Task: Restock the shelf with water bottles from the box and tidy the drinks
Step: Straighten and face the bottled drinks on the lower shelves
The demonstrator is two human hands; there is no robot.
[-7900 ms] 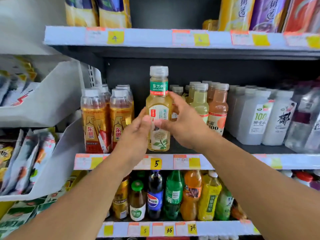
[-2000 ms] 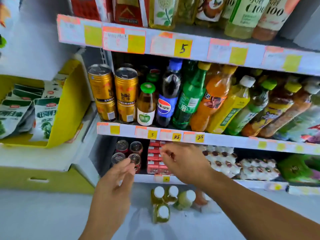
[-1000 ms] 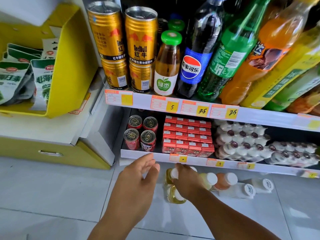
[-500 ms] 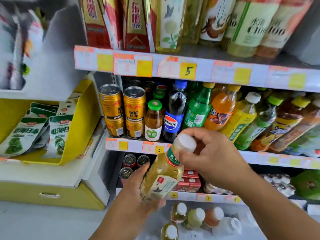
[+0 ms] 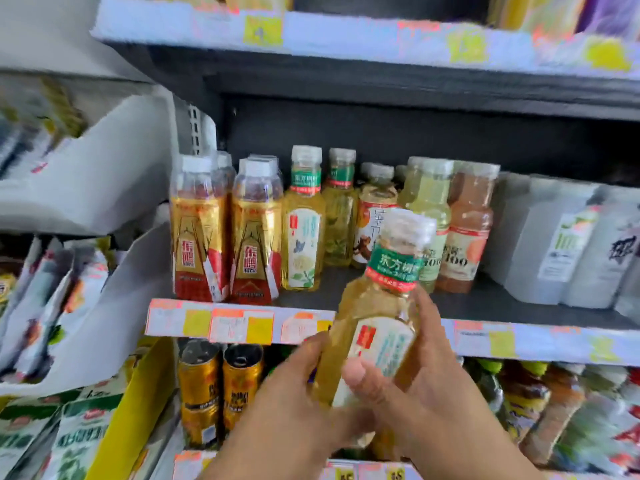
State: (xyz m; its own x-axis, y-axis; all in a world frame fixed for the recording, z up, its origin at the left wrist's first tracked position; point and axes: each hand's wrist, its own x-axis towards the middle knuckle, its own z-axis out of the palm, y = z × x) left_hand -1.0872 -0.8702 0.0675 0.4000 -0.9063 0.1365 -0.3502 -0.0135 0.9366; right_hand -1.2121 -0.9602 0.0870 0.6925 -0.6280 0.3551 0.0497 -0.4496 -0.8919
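Both hands hold one tea bottle (image 5: 375,327) in front of the shelf edge (image 5: 485,337), its white cap tilted up and to the right. The right hand (image 5: 426,386) wraps the lower body from the right, thumb pressed across the label and fingers behind, so the bottle sits deep in that grip. The left hand (image 5: 298,386) closes on the bottle's lower left side, fingers curled against it. The bottle's neck and cap stick out above both hands, level with the drinks standing on the shelf. There, a matching tea bottle on the shelf (image 5: 303,220) stands beside two gold energy drink bottles (image 5: 225,233), with pale juice bottles (image 5: 446,220) to the right. Gold cans (image 5: 220,386) sit on the shelf below.
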